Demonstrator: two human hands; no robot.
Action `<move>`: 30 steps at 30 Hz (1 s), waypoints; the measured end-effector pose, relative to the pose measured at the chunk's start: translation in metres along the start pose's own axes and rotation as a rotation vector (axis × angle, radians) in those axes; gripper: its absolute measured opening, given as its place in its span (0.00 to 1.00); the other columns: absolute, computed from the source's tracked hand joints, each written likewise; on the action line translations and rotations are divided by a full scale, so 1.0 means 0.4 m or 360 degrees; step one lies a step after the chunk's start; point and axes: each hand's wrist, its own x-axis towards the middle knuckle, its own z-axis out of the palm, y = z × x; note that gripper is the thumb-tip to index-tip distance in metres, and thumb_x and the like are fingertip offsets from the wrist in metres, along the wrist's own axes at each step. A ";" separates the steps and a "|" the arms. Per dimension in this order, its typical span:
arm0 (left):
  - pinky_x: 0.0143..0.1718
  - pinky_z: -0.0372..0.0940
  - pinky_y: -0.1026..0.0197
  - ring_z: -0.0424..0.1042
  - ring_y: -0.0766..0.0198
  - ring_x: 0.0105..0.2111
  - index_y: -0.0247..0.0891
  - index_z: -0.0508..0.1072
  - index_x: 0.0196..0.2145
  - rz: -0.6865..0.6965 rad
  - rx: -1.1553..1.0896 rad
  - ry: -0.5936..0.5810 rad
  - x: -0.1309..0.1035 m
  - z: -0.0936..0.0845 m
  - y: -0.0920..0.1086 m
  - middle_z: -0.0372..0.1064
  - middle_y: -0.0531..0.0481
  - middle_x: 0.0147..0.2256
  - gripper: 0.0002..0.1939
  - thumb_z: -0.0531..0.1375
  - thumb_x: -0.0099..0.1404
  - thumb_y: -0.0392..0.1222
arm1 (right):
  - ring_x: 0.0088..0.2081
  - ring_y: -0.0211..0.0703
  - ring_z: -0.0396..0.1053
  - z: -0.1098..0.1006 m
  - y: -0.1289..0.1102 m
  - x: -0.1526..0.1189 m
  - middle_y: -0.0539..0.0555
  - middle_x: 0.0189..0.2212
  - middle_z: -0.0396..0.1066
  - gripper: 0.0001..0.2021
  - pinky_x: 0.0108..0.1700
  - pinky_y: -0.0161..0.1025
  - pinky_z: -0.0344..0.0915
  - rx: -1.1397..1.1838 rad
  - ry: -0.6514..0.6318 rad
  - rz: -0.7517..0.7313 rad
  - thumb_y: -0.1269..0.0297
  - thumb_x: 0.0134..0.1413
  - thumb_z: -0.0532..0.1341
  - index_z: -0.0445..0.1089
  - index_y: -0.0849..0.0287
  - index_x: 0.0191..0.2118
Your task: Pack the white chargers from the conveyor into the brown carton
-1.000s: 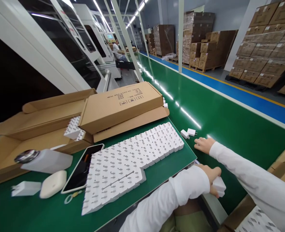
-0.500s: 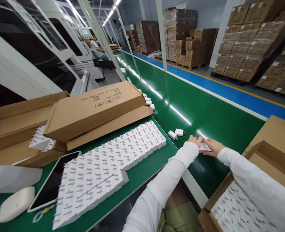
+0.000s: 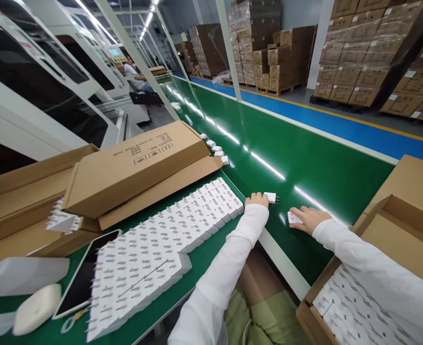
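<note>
My left hand (image 3: 257, 199) is closed, fingers curled down on the green belt, over the spot where a white plug charger lay; that charger is hidden beneath it. Just right of these fingers lies another white plug charger (image 3: 270, 197), its two prongs pointing right. My right hand (image 3: 311, 219) pinches white plug chargers (image 3: 294, 218) at the belt surface; their exact number is partly covered. On the green table to the left stands a block of many white chargers (image 3: 161, 244) in tight rows, prongs up. An open carton (image 3: 306, 314) at the right holds more chargers in rows.
A closed brown carton (image 3: 135, 167) rests on an open one at the left. Several loose chargers (image 3: 218, 154) lie on the belt (image 3: 233, 120) beyond it. A tablet (image 3: 84, 275), a cream case (image 3: 38, 309) and a white bottle (image 3: 24, 276) are at the near left. A person (image 3: 134, 74) sits farther back.
My left hand has moved left, away from my right hand, onto the charger at the belt's near edge. The right hand stays with its chargers. The view has shifted slightly.
</note>
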 end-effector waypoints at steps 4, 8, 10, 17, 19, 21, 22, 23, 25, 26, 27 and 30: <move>0.45 0.60 0.51 0.61 0.54 0.49 0.34 0.65 0.44 0.0048 0.0018 -0.0069 0.013 0.003 0.007 0.65 0.44 0.45 0.13 0.55 0.61 0.39 | 0.40 0.57 0.66 -0.047 0.046 -0.030 0.59 0.39 0.68 0.23 0.41 0.54 0.61 0.0410 0.0006 0.0040 0.46 0.50 0.51 0.61 0.52 0.50; 0.38 0.64 0.55 0.67 0.55 0.43 0.35 0.63 0.43 0.0103 0.0014 -0.0034 -0.024 -0.020 0.008 0.66 0.43 0.42 0.15 0.58 0.56 0.37 | 0.37 0.48 0.69 -0.102 0.088 -0.150 0.58 0.37 0.69 0.30 0.39 0.44 0.66 0.1071 0.0049 0.0131 0.42 0.55 0.36 0.51 0.55 0.55; 0.34 0.64 0.56 0.68 0.55 0.41 0.35 0.60 0.45 0.0104 0.0014 0.0032 -0.038 -0.030 0.015 0.64 0.42 0.43 0.17 0.55 0.56 0.35 | 0.34 0.48 0.70 -0.110 0.094 -0.232 0.58 0.35 0.70 0.32 0.36 0.45 0.67 0.1797 0.0011 0.0259 0.37 0.52 0.34 0.52 0.54 0.52; 0.32 0.64 0.57 0.71 0.55 0.38 0.36 0.58 0.46 0.0235 0.0029 0.0054 -0.009 -0.013 0.103 0.63 0.42 0.42 0.19 0.54 0.57 0.34 | 0.21 0.41 0.69 -0.037 0.069 -0.426 0.48 0.22 0.70 0.25 0.24 0.36 0.65 0.3177 -0.0163 -0.0182 0.32 0.40 0.52 0.62 0.47 0.36; 0.32 0.64 0.56 0.71 0.55 0.38 0.39 0.58 0.48 0.0268 0.0036 0.0036 -0.003 -0.003 0.126 0.60 0.41 0.46 0.19 0.54 0.59 0.36 | 0.22 0.43 0.71 -0.011 0.071 -0.450 0.48 0.23 0.72 0.24 0.22 0.35 0.64 0.3250 -0.0248 -0.0359 0.33 0.42 0.50 0.60 0.46 0.37; 0.31 0.65 0.55 0.71 0.54 0.38 0.40 0.60 0.47 0.0289 0.0045 -0.0030 -0.002 0.006 0.140 0.57 0.41 0.48 0.17 0.55 0.60 0.43 | 0.22 0.43 0.71 0.003 0.070 -0.468 0.48 0.23 0.72 0.24 0.20 0.33 0.61 0.3299 -0.0247 -0.0438 0.33 0.43 0.50 0.59 0.47 0.37; 0.31 0.65 0.55 0.71 0.53 0.39 0.40 0.62 0.46 0.0298 0.0050 -0.0072 -0.003 0.010 0.144 0.57 0.42 0.48 0.18 0.56 0.59 0.47 | 0.21 0.43 0.71 0.006 0.067 -0.475 0.47 0.23 0.72 0.24 0.19 0.31 0.60 0.3327 -0.0208 -0.0422 0.34 0.44 0.49 0.58 0.47 0.36; 0.31 0.65 0.55 0.71 0.52 0.39 0.40 0.63 0.45 0.0308 0.0057 -0.0111 -0.005 0.014 0.147 0.56 0.42 0.48 0.19 0.57 0.57 0.50 | 0.20 0.42 0.71 0.005 0.063 -0.481 0.47 0.22 0.72 0.23 0.18 0.30 0.58 0.3353 -0.0149 -0.0383 0.34 0.45 0.49 0.58 0.48 0.36; 0.31 0.66 0.55 0.70 0.52 0.40 0.40 0.62 0.46 0.0324 0.0079 -0.0165 -0.009 0.020 0.155 0.56 0.42 0.49 0.22 0.60 0.55 0.50 | 0.19 0.42 0.70 -0.003 0.052 -0.489 0.47 0.21 0.71 0.23 0.17 0.29 0.57 0.3393 -0.0062 -0.0330 0.35 0.46 0.49 0.57 0.50 0.35; 0.31 0.66 0.55 0.70 0.52 0.40 0.39 0.61 0.47 0.0326 0.0093 -0.0176 -0.011 0.023 0.159 0.56 0.41 0.49 0.23 0.61 0.55 0.47 | 0.18 0.41 0.69 -0.009 0.046 -0.492 0.47 0.20 0.71 0.23 0.17 0.29 0.57 0.3407 -0.0049 -0.0320 0.35 0.46 0.49 0.56 0.50 0.35; 0.32 0.66 0.55 0.70 0.52 0.40 0.39 0.61 0.48 0.0323 0.0109 -0.0183 -0.012 0.026 0.165 0.56 0.40 0.49 0.23 0.61 0.55 0.43 | 0.18 0.41 0.69 -0.014 0.040 -0.493 0.47 0.20 0.71 0.23 0.17 0.29 0.57 0.3421 -0.0049 -0.0306 0.35 0.45 0.50 0.56 0.50 0.34; 0.34 0.65 0.55 0.69 0.52 0.42 0.37 0.60 0.48 0.0305 0.0158 -0.0200 -0.012 0.031 0.187 0.57 0.38 0.49 0.24 0.60 0.53 0.35 | 0.18 0.40 0.69 -0.029 0.028 -0.496 0.47 0.19 0.71 0.24 0.19 0.29 0.60 0.3463 -0.0064 -0.0261 0.35 0.42 0.54 0.57 0.51 0.34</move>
